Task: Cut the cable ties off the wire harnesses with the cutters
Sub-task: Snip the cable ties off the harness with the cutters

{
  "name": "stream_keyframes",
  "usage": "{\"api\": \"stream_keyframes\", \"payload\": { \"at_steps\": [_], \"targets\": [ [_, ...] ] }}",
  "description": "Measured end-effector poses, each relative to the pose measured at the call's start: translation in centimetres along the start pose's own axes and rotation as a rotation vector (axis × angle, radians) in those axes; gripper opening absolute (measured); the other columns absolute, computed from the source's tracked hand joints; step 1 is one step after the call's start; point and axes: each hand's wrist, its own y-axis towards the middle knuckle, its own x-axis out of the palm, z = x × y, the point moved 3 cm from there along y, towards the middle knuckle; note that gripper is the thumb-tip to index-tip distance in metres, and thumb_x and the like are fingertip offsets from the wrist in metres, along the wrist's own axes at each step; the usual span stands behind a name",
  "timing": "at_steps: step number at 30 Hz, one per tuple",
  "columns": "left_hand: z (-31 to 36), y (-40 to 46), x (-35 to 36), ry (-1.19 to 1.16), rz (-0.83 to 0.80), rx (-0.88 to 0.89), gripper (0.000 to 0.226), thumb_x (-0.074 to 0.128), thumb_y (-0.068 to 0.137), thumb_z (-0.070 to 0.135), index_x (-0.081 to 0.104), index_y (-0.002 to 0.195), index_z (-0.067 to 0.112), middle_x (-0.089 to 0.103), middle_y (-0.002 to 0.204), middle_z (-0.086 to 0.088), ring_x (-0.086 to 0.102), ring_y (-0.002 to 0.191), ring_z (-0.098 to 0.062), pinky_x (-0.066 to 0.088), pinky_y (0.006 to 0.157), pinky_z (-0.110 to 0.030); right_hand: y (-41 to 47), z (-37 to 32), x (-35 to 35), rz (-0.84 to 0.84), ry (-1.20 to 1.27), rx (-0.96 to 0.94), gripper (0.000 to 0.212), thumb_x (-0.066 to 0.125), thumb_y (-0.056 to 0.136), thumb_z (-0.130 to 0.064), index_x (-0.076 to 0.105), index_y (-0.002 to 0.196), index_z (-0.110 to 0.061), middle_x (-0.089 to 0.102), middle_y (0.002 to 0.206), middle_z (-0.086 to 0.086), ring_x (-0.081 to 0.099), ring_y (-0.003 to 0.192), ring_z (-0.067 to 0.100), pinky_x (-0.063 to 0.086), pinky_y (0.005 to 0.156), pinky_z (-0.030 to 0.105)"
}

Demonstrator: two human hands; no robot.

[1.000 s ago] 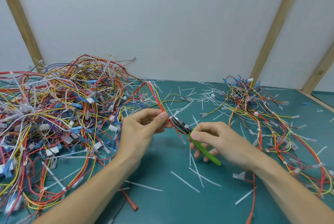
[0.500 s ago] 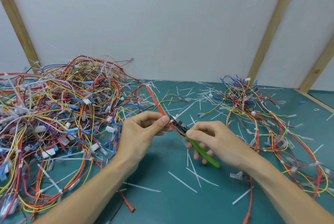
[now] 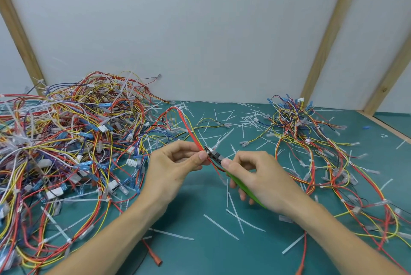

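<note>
My left hand pinches a red and yellow wire harness between thumb and fingers at mid-table. My right hand grips the green-handled cutters, whose metal jaws sit against the harness right beside my left thumb. A white cable tie tail sticks up from the harness at the jaws. The harness loops back toward the big pile and runs down under my right hand.
A large tangle of wire harnesses covers the left of the green mat. A smaller pile lies on the right. Several cut white ties litter the mat. A white wall with wooden battens stands behind.
The hands and cutters have stayed together at the harness; the view shifted slightly, and the cutter jaws have closed in nearer my left thumb.
</note>
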Motion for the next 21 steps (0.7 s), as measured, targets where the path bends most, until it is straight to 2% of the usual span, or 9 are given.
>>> {"api": "stream_keyframes", "payload": {
  "at_steps": [6, 12, 18, 21],
  "targets": [
    [-0.15, 0.08, -0.01, -0.002, -0.006, -0.014, 0.031, 0.081, 0.069, 0.017, 0.069, 0.091, -0.001, 0.077, 0.085, -0.018, 0.077, 0.079, -0.028, 0.059, 0.068, -0.024, 0.03, 0.07, 0.15, 0.019, -0.052, -0.001, 0.043, 0.062, 0.098, -0.052, 0.06, 0.074, -0.017, 0.071, 0.068, 0.004, 0.066, 0.053, 0.033, 0.055, 0.048, 0.046],
    [-0.3, 0.07, -0.1, 0.003, -0.014, -0.022, 0.03, 0.081, 0.068, 0.018, 0.069, 0.09, 0.0, 0.077, 0.084, -0.017, 0.077, 0.078, -0.027, 0.06, 0.068, -0.024, 0.09, 0.29, 0.23, 0.036, -0.134, -0.008, 0.045, 0.059, 0.096, -0.059, 0.058, 0.075, -0.019, 0.071, 0.069, 0.003, 0.065, 0.049, 0.028, 0.051, 0.047, 0.035],
    [-0.34, 0.1, -0.12, 0.002, -0.009, -0.027, 0.031, 0.082, 0.068, 0.019, 0.07, 0.089, 0.001, 0.077, 0.085, -0.018, 0.077, 0.078, -0.028, 0.06, 0.068, -0.024, 0.26, 0.34, 0.29, 0.033, -0.157, -0.021, 0.045, 0.058, 0.097, -0.057, 0.056, 0.075, -0.018, 0.071, 0.067, 0.001, 0.065, 0.048, 0.026, 0.046, 0.045, 0.025],
    [-0.38, 0.11, -0.06, -0.005, -0.006, -0.03, 0.034, 0.082, 0.067, 0.019, 0.069, 0.09, -0.002, 0.077, 0.085, -0.019, 0.077, 0.077, -0.028, 0.06, 0.069, -0.025, 0.26, 0.33, 0.22, 0.03, -0.162, -0.016, 0.045, 0.057, 0.096, -0.059, 0.055, 0.074, -0.02, 0.071, 0.066, 0.001, 0.064, 0.047, 0.027, 0.046, 0.045, 0.026]
  ]
}}
